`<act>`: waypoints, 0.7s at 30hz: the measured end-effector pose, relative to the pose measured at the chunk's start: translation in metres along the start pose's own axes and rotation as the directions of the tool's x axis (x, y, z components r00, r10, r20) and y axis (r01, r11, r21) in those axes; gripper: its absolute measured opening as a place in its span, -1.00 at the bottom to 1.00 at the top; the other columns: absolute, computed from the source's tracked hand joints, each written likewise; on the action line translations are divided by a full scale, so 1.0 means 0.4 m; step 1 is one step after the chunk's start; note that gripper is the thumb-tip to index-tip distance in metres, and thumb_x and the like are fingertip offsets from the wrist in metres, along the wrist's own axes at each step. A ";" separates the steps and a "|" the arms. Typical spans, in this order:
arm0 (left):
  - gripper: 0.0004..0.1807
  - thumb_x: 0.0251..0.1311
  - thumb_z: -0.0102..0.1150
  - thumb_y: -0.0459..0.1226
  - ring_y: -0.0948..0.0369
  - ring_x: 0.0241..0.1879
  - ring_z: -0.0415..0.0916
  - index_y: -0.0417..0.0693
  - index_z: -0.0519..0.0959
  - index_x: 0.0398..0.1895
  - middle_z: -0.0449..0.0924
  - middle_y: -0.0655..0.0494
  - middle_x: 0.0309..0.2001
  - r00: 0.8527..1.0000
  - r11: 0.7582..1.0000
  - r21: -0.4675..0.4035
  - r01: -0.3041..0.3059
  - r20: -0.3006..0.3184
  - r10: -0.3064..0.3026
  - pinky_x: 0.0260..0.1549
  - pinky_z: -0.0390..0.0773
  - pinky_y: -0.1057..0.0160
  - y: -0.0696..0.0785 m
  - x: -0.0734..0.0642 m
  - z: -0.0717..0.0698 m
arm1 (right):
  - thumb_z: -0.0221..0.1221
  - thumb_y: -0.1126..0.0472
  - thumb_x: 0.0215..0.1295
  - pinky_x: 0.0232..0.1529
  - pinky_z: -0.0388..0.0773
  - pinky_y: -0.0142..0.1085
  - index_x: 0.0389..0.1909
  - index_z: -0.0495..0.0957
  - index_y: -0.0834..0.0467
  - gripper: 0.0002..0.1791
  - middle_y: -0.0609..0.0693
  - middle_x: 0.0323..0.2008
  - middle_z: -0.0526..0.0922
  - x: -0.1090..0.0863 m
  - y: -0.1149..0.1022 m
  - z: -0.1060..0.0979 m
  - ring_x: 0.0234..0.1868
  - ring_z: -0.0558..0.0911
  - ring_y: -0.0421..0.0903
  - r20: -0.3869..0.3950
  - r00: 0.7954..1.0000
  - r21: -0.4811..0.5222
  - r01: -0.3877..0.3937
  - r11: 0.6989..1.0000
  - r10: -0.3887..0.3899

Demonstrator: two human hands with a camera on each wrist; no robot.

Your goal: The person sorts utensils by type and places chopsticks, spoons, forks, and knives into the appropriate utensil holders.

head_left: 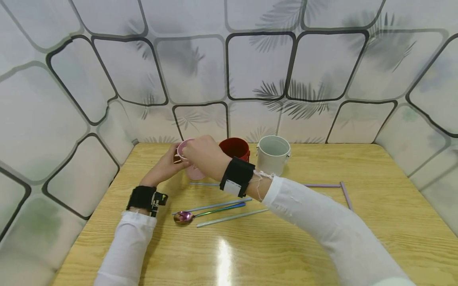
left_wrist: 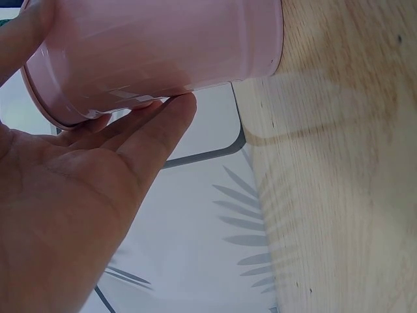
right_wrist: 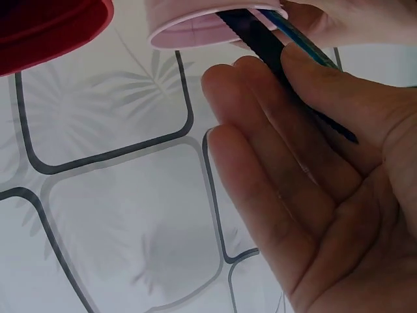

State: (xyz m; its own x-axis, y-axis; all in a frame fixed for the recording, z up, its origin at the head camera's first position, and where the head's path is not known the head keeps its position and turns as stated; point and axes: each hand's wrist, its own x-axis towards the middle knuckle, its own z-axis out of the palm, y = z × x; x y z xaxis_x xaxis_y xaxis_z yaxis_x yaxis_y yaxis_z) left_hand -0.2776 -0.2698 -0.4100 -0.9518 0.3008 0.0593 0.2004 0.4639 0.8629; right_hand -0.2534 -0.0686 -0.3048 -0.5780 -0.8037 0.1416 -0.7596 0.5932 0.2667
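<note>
The head view shows a pink, glossy, round bucket [head_left: 195, 172] at the far left of the pale wooden table [head_left: 286, 246], near its back edge. At its rim are a dark flat strip [right_wrist: 260, 45] and a slim teal stick [right_wrist: 300, 39], both reaching into its mouth. A red round bucket [head_left: 234, 147] stands close on the right, then a white round bucket [head_left: 273, 161], a narrow gap between. The left hand [head_left: 165, 165] grasps the pink bucket, its fingers along the wall; the right hand [head_left: 207, 155] pinches the strip and stick under its thumb, three fingers loosely extended. The right forearm slants across the table; nearer lies a purple-bowled metal spoon [head_left: 183, 217] among thin coloured rods [head_left: 229, 218].
</note>
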 end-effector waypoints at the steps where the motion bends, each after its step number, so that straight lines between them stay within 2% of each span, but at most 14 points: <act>1: -0.20 0.47 0.18 -0.32 -0.29 0.48 0.17 -0.24 -0.04 0.60 0.07 -0.33 0.53 1.000 1.000 0.000 -0.004 0.002 0.004 0.32 0.41 -0.18 0.001 -0.001 0.000 | 0.36 0.13 0.37 -0.13 0.70 -0.29 -0.02 0.74 -0.04 -0.80 -0.17 -0.17 0.75 -0.001 0.002 -0.003 -0.18 0.70 -0.18 0.000 1.000 0.012 -0.002 1.000 0.002; 7: -0.19 0.48 0.17 -0.34 -0.30 0.49 0.14 -0.23 -0.07 0.61 0.04 -0.33 0.54 1.000 1.000 -0.006 -0.026 0.007 0.026 0.37 0.35 -0.18 0.000 -0.003 0.000 | 0.36 0.18 0.38 -0.21 0.72 -0.23 -0.14 0.75 -0.04 -0.90 -0.10 -0.24 0.75 -0.017 0.018 -0.021 -0.23 0.70 -0.12 -0.014 0.999 0.062 -0.043 0.997 0.044; 13: -0.19 0.47 0.20 -0.30 -0.29 0.48 0.17 -0.22 -0.03 0.59 0.10 -0.33 0.52 1.000 1.000 -0.012 -0.007 0.004 0.008 0.36 0.36 -0.18 0.002 -0.001 0.000 | 0.31 0.30 0.39 -0.21 0.72 -0.20 -0.19 0.73 0.06 -0.91 -0.05 -0.26 0.74 -0.061 0.040 -0.054 -0.22 0.71 -0.09 -0.036 0.994 0.072 -0.101 0.992 0.104; 17: -0.17 0.43 0.25 -0.29 -0.28 0.45 0.22 -0.25 -0.02 0.59 0.14 -0.33 0.49 1.000 1.000 -0.014 0.000 -0.009 0.000 0.33 0.39 -0.19 0.002 0.000 -0.001 | 0.24 0.40 0.40 -0.24 0.70 -0.18 -0.26 0.72 0.08 -0.84 -0.06 -0.33 0.72 -0.099 0.055 -0.070 -0.24 0.70 -0.09 -0.092 0.985 0.133 -0.136 0.982 0.149; 21: -0.14 0.41 0.27 -0.29 -0.30 0.44 0.23 -0.26 -0.02 0.59 0.15 -0.35 0.49 1.000 1.000 -0.010 0.004 -0.020 -0.004 0.34 0.38 -0.19 0.001 0.000 -0.001 | 0.25 0.38 0.41 -0.18 0.70 -0.17 -0.16 0.76 0.07 -0.82 -0.08 -0.28 0.77 -0.137 0.064 -0.084 -0.20 0.71 -0.08 -0.104 0.974 0.250 -0.170 0.953 0.201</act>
State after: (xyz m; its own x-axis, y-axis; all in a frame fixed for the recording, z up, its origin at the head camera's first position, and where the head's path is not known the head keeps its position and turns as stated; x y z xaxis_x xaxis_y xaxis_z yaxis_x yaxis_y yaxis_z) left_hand -0.2777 -0.2700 -0.4095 -0.9572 0.2818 0.0659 0.1942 0.4566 0.8682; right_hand -0.2313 -0.0110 -0.2738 -0.6846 -0.6684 0.2909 -0.7004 0.7137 -0.0085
